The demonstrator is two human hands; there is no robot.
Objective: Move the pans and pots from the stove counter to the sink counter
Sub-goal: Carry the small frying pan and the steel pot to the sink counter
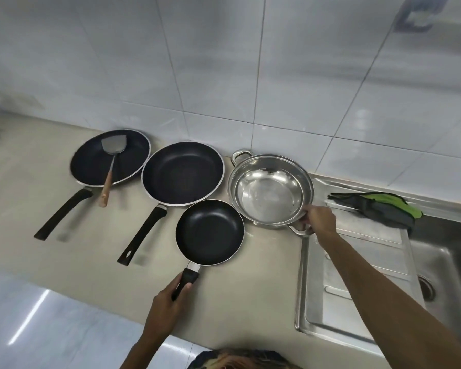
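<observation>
On the beige counter [264,275] lie three black frying pans and a steel pot. My left hand [168,307] grips the black handle of the small frying pan [209,231], which rests nearest the front edge. My right hand [321,219] holds the near handle of the shiny steel pot [270,189], which sits beside the sink's drainboard. A medium frying pan [183,173] lies behind the small one. At the far left is a large frying pan [109,157] with a metal spatula [111,166] lying in it.
A steel sink unit with a ribbed drainboard [357,288] and a basin [442,267] fills the right side. A green and grey cloth [383,209] lies on its back corner. White tiled wall [224,62] runs behind the counter.
</observation>
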